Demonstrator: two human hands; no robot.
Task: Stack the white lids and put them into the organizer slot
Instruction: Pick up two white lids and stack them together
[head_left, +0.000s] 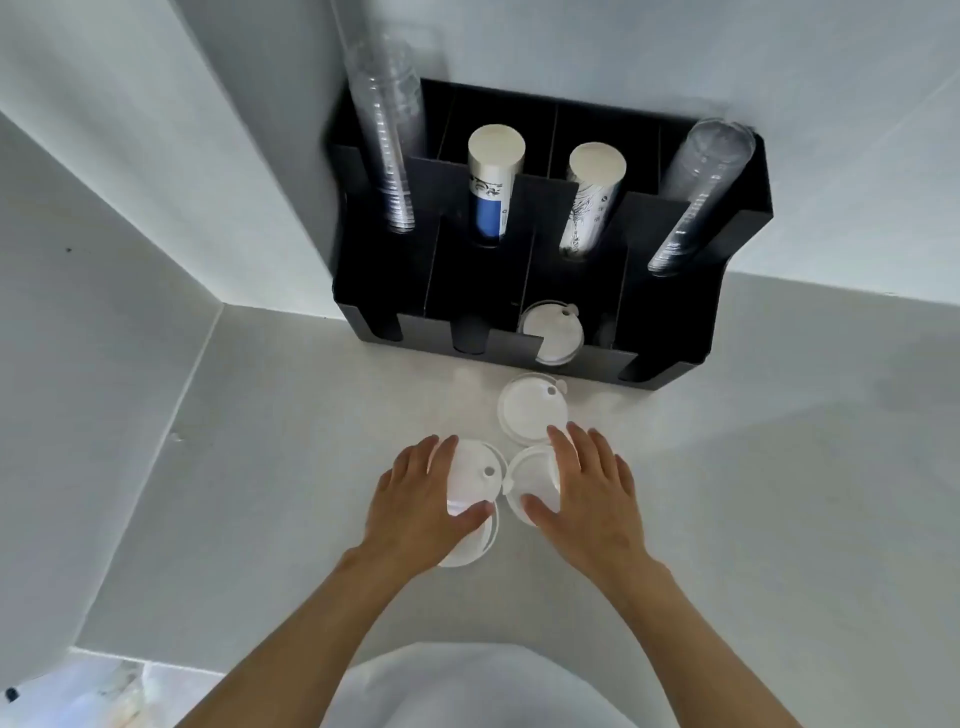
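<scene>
Three white round lids lie loose on the white counter in front of a black organizer (691, 332). My left hand (415, 504) grips the left lid (475, 475) between thumb and fingers; another lid (467, 553) shows beneath it. My right hand (587, 493) rests over the right lid (532, 475), thumb on its near rim. A third lid (530, 408) lies flat just beyond, untouched. In the organizer's front slot, third from the left, sits a white lid (550, 332).
The organizer stands against the back wall and holds two stacks of clear cups (387, 140) at its ends and two stacks of paper cups (493, 171) in the middle. A wall (104, 312) closes off the left side. The counter edge lies near my body.
</scene>
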